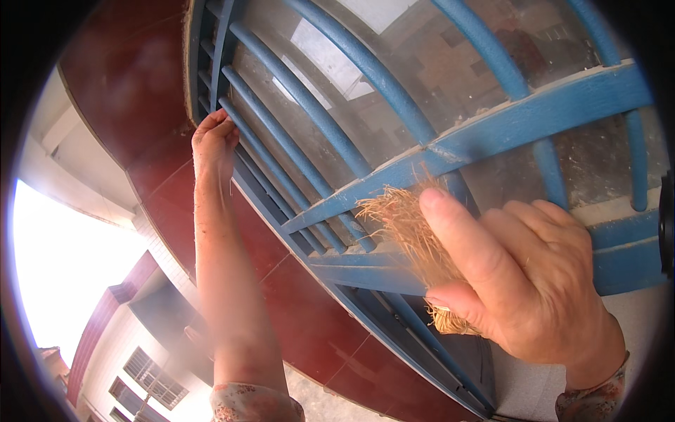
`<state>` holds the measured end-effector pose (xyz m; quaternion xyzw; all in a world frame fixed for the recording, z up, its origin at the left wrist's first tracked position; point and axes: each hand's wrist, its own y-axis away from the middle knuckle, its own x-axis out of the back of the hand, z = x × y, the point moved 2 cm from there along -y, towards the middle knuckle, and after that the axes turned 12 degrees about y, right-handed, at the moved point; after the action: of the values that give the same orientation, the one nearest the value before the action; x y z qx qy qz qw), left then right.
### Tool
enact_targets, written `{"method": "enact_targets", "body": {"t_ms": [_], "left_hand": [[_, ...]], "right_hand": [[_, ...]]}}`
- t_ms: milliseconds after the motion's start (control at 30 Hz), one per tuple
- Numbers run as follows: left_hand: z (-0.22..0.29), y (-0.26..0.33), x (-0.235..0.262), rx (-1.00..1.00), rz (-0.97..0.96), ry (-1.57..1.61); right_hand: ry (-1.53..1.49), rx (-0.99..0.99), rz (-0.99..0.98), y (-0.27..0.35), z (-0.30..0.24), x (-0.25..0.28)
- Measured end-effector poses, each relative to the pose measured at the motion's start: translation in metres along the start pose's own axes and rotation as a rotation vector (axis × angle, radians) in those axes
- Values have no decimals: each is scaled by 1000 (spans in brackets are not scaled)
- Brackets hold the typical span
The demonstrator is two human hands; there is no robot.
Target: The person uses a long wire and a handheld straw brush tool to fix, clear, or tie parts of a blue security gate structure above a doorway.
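In my right hand (520, 281) is a small straw brush (415, 232), its frayed bristles turned up toward a blue crossbar (464, 144) of a barred frame. The index finger lies stretched along the brush, while the thumb presses on its bound lower end. My left hand (215, 132) reaches up to the frame's left side, its fingers curled at the lower end of a blue bar (281, 162). What those fingertips grip is partly hidden. Dusty glass (422, 63) lies behind the bars, with bits of debris along the crossbar's upper edge.
Dark red tiles (158, 141) cover the wall left of the frame. A blue-edged panel (415, 337) hangs below, beside pale speckled flooring (534, 380). Farther off at lower left stands a white building (119, 352) with a barred window (156, 376).
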<state>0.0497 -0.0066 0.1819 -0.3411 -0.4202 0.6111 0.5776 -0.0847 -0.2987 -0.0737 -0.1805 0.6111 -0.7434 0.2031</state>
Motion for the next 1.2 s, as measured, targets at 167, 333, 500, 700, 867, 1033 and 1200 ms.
{"method": "enact_targets", "body": {"t_ms": [167,333,500,700,867,1033,1200], "left_hand": [[-8,23,-6,-39,-37,-35],[-14,45,-18,-180,146,-113],[-26,57,-35,-125,372,20],[-25,41,-30,-65,416,22],[-12,23,-42,-131,487,172],[-21,19,-32,-226,368,171],[-24,19,-27,-191,301,192]], "right_hand": [[-3,-9,-39,0,0,0],[-21,-6,-33,0,0,0],[2,6,-13,0,1,0],[12,8,-54,1,1,1],[-3,2,-57,0,0,2],[11,12,-36,1,1,0],[24,15,-43,1,1,0]]}}
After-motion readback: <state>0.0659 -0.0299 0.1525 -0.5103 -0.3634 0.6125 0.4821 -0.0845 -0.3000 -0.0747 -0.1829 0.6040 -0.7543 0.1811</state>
